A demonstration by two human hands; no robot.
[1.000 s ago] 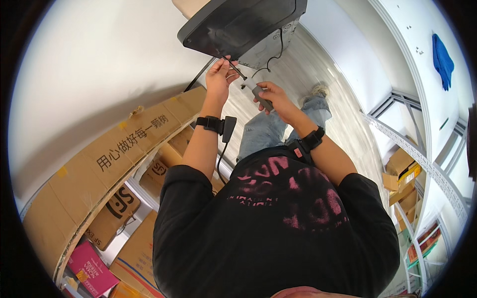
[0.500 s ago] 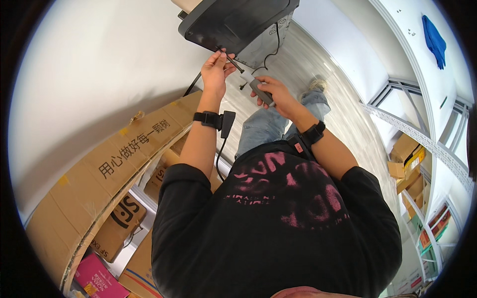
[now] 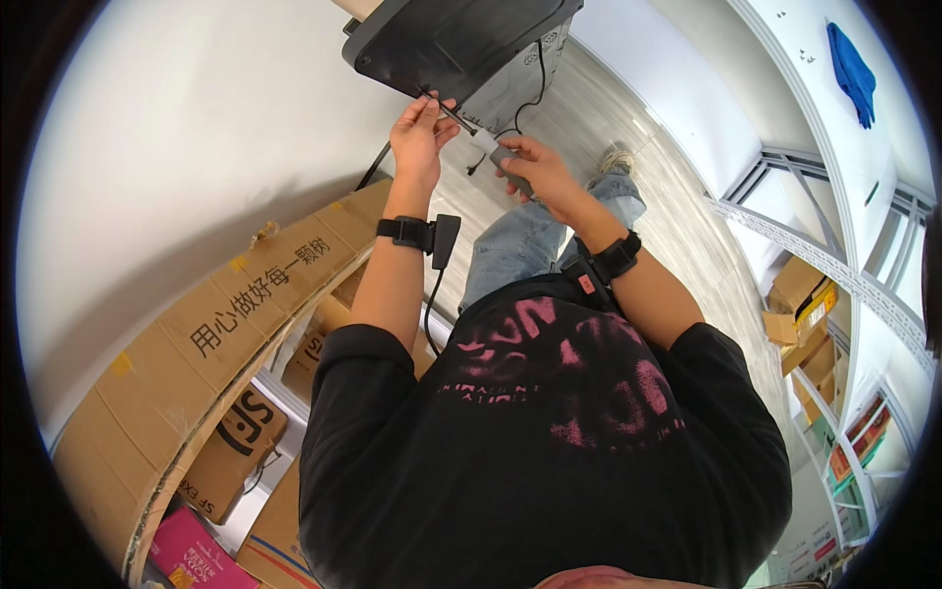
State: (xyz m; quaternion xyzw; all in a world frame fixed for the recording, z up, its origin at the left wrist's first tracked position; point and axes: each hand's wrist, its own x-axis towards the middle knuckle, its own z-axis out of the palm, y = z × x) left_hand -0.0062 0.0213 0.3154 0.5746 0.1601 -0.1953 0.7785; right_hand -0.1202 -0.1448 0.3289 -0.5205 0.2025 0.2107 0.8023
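Note:
My right hand [image 3: 543,174] is closed around the thick grey handle of a screwdriver [image 3: 488,143]. Its long dark shaft slants up and left to a black panel-like casing [image 3: 446,47] at the top. Close to the tip, my left hand [image 3: 417,140] is closed, thumb and fingers pinching the shaft. The tip is at the casing's lower left part; whether it sits in a screw is too small to tell. Below the casing, a patterned grey side [image 3: 525,74] of the same unit or its stand shows.
A black cable [image 3: 539,86] hangs down to the floor beside the unit. Along the left wall runs a cardboard-topped shelf [image 3: 216,304] with boxes inside. White shelving [image 3: 834,236] on the right holds opened cartons [image 3: 800,294], and a blue cloth [image 3: 852,74] lies farther up.
The view has shifted slightly, so most things sit a little to the left. Both hands keep their hold on the screwdriver, which stays against the black casing.

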